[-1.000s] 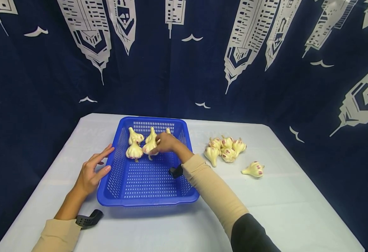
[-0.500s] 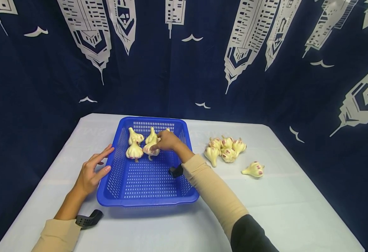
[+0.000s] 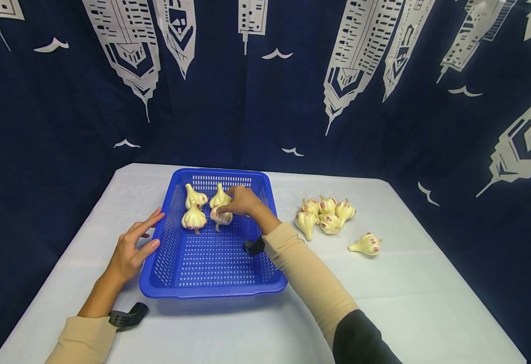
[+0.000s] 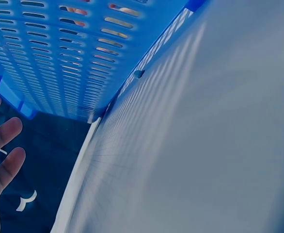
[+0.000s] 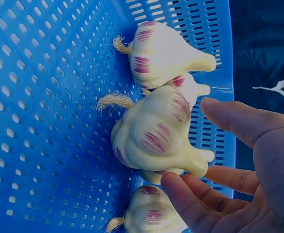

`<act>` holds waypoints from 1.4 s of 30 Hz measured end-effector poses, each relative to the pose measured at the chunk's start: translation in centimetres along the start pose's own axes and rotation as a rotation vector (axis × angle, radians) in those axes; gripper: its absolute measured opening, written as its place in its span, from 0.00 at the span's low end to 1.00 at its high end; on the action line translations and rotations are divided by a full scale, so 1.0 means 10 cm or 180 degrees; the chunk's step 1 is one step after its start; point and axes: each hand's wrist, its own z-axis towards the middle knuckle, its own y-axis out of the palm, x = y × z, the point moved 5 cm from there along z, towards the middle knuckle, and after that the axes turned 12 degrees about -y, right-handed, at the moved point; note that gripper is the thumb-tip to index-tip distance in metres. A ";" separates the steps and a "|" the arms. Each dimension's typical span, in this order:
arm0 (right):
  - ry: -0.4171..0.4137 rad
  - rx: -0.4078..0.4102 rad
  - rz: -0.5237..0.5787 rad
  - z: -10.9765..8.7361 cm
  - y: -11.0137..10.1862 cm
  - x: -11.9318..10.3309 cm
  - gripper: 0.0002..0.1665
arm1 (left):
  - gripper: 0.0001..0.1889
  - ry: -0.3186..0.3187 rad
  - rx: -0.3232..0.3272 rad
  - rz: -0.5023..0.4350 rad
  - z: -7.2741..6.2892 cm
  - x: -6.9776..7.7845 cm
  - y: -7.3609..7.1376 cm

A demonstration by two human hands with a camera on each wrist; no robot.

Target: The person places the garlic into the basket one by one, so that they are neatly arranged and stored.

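Observation:
Inside the blue plastic basket (image 3: 211, 292) several garlic bulbs lie in two rows toward the far end, such as the front left bulb (image 3: 194, 218). My right hand (image 3: 244, 202) reaches over the front middle garlic bulb (image 3: 221, 218). The right wrist view has this bulb (image 5: 154, 128) with its neck between my spread thumb (image 5: 244, 119) and fingers; the thumb stands apart from the neck, and the fingertips are right by it. My left hand (image 3: 131, 250) is at the basket's left side, fingers extended, fingertips at the rim. One bulb behind my right hand is mostly hidden.
Right of the basket, a cluster of several garlic bulbs (image 3: 329, 215) lies on the white table (image 3: 411, 303). A single bulb (image 3: 366, 245) lies nearer and farther right. A dark blue patterned cloth (image 3: 256, 111) hangs behind the table.
My right thumb and fingers have risen slightly and loosened from the front middle garlic bulb, which has shifted a little to the right. My left hand and the basket have stayed in place.

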 end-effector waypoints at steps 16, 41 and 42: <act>0.0240 0.0134 -0.0167 -0.04 -0.17 0.08 0.44 | 0.30 0.0073 -0.0006 -0.0049 0.01 0.03 0.04; -0.0138 0.0242 -0.0022 -0.29 -0.67 0.06 0.43 | 0.30 0.0063 0.0059 -0.0067 0.00 0.02 0.00; -0.0156 0.0243 -0.0031 -0.30 -0.68 0.05 0.43 | 0.30 0.0060 0.0060 -0.0067 0.00 0.02 0.00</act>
